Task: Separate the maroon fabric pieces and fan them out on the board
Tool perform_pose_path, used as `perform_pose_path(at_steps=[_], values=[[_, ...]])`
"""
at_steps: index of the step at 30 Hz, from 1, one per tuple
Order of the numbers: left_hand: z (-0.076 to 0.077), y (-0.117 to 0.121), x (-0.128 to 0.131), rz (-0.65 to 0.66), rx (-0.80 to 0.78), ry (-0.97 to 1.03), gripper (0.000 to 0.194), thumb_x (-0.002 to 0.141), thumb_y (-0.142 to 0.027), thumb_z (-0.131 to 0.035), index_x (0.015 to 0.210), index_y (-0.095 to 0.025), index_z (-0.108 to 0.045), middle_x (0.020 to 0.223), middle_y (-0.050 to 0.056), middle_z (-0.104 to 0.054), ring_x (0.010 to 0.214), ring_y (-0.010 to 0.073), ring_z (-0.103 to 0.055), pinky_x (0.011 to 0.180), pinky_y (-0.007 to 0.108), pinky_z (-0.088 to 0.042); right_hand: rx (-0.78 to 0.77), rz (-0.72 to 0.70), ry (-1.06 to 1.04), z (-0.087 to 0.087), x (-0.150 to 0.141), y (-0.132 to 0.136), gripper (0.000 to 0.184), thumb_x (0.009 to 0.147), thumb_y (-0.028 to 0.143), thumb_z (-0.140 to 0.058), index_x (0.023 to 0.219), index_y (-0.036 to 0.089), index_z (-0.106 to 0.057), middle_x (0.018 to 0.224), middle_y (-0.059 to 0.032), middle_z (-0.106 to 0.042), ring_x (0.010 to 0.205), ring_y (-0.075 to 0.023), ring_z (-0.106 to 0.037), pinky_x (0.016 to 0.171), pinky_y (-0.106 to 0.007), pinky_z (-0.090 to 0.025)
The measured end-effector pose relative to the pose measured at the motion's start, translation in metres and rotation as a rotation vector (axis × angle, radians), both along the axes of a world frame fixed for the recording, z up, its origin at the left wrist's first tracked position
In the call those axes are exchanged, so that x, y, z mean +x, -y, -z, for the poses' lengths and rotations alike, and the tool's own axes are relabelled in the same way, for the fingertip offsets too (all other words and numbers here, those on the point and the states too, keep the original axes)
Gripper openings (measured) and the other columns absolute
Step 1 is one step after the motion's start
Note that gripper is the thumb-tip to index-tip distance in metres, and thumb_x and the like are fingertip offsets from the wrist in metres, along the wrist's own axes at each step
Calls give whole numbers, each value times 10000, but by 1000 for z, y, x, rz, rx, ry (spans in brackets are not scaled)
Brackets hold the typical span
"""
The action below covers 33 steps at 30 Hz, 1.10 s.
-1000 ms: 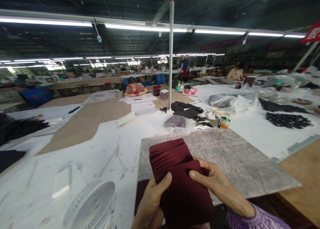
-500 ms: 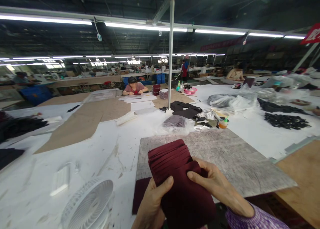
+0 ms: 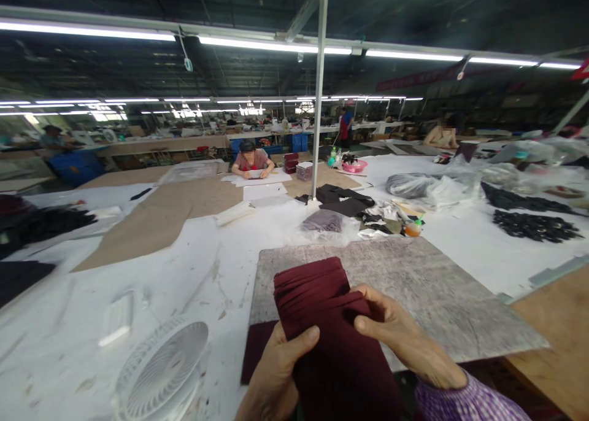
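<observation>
A stack of maroon fabric pieces (image 3: pixel 322 323) is held up in front of me, its upper edges fanned in several layers. My left hand (image 3: pixel 280 366) grips the stack's left side, thumb lying across the front and the other fingers hidden behind. At the right edge, my right hand (image 3: pixel 396 329) pinches some front layers between thumb and fingers. Beneath the stack lies a grey mottled board (image 3: pixel 442 304). Another dark maroon piece (image 3: pixel 258 347) rests on the board's left edge, partly covered by my left hand.
A white fan (image 3: pixel 165 366) stands at lower left on the white table (image 3: pixel 216 267). Beyond the board are a bagged grey bundle (image 3: pixel 324 221), dark scraps (image 3: pixel 345 200) and an orange bottle (image 3: pixel 413 227). A metal post (image 3: pixel 318 102) rises mid-table. A co-worker (image 3: pixel 251 160) sits across.
My right hand has shifted slightly right and the top layers' fanned edges sit closer together. The camera view has turned a little left. The co-worker across has brought both hands closer together.
</observation>
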<state>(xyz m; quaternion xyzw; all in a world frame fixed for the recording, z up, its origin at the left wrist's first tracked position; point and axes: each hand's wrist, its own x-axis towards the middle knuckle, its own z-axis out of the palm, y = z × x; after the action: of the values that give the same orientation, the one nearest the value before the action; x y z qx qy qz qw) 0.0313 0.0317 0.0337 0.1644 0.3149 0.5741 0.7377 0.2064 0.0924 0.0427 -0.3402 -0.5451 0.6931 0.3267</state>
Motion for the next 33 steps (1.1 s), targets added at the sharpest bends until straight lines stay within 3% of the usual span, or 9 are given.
perform_pose_path(at_steps=[10,17,22,26,33], values=[[0,1,9,-2,-1,46,507,651,-157,-743,1143,-133,-627,985,139,-722,1035,321,-613,991,454,-386,40,31,93,-8,0,-2,217,744,375,-688,780,176,-611,695,44,-569,625,-82,-500,583,-201,-389],[2,-1,11,-21,12,63,526,675,-154,-729,1184,-138,-595,1031,135,-709,1088,320,-582,1022,454,-357,64,30,143,-8,1,-5,269,720,423,-687,782,173,-612,744,19,-586,670,-121,-531,612,-240,-406],[-3,-2,13,-27,10,146,429,810,-310,-602,1205,-145,-578,1113,137,-676,1139,298,-550,1058,440,-315,73,24,162,-7,2,-9,271,732,421,-679,783,168,-600,737,14,-588,669,-123,-536,614,-243,-409],[-7,-3,10,92,-44,260,528,870,-478,-431,1202,-95,-578,1133,163,-660,1169,313,-523,1061,452,-310,76,3,173,-5,4,-10,256,749,420,-663,795,175,-603,737,10,-597,670,-131,-544,613,-252,-412],[-2,-7,8,120,-40,306,523,886,-468,-400,1216,-98,-566,1114,134,-675,1201,294,-496,1070,434,-294,51,-27,139,-7,6,-12,223,752,389,-670,816,181,-620,779,4,-625,717,-142,-573,653,-262,-431]])
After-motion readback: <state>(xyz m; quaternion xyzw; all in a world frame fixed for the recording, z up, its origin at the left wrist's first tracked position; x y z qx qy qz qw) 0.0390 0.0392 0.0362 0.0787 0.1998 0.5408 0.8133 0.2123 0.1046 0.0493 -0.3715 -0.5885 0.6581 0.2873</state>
